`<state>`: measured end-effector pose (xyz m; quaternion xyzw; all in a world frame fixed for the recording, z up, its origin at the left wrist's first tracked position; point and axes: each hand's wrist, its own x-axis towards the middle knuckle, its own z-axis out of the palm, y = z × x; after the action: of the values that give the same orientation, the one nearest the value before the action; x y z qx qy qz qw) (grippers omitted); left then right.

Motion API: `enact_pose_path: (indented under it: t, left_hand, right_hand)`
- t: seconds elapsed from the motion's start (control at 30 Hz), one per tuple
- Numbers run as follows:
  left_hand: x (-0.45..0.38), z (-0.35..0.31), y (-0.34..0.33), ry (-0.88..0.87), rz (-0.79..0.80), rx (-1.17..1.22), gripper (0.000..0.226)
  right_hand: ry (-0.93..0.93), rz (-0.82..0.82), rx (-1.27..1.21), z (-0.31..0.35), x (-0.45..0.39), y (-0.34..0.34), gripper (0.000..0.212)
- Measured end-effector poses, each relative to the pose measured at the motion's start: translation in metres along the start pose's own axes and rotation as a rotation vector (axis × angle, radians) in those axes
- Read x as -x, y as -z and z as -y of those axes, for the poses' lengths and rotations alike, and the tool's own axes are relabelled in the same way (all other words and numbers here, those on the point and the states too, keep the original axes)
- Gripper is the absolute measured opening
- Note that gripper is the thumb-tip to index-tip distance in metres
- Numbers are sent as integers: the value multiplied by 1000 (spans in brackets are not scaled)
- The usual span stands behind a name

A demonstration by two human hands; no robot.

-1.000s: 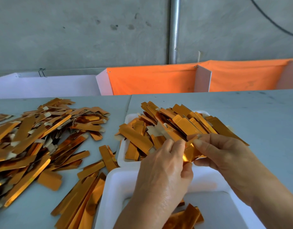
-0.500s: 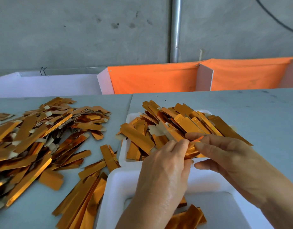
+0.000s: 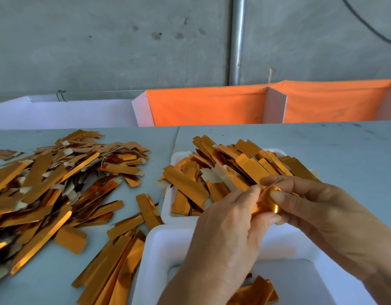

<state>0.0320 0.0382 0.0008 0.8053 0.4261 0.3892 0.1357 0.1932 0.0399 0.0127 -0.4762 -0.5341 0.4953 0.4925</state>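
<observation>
Both hands meet over the near white tray (image 3: 159,249). My left hand (image 3: 225,234) and my right hand (image 3: 311,208) pinch one shiny gold foil piece (image 3: 266,205) between fingertips and thumbs; most of it is hidden by the fingers. Behind them a second white tray (image 3: 168,208) is heaped with flat gold foil strips (image 3: 212,172). A few folded gold pieces (image 3: 256,291) lie in the near tray.
A large loose heap of gold strips (image 3: 53,179) covers the grey table (image 3: 344,150) on the left, and more strips (image 3: 115,267) lie beside the near tray. Orange cloth partitions (image 3: 212,106) and white boards (image 3: 64,115) stand along the table's far edge, below a concrete wall with a metal pipe (image 3: 237,40).
The hands have stayed over the near tray. The gold piece between them has been worked from a flat, edge-on strip into a curled, bulging shape, and the right fingers have closed further round it.
</observation>
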Motion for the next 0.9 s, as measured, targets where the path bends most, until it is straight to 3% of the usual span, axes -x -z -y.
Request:
enact_pose_path:
  t: [0.2, 0.4, 0.63, 0.77, 0.9]
  left_hand:
    - [2, 3, -3, 13, 24, -66, 53]
    - [3, 6, -9, 17, 42, -153, 60]
    - [4, 6, -13, -1, 22, -262, 53]
    - [2, 5, -11, -14, 29, -290, 55]
    - [1, 6, -9, -21, 39, -330, 55]
  right_hand:
    - [10, -91, 171, 5, 4, -6, 18]
    - [34, -203, 253, 1, 4, -12, 32]
    - [-93, -67, 10, -2, 2, -9, 27]
    - [-109, 50, 54, 3, 2, -3, 36]
    - [-97, 105, 87, 8, 4, -3, 29]
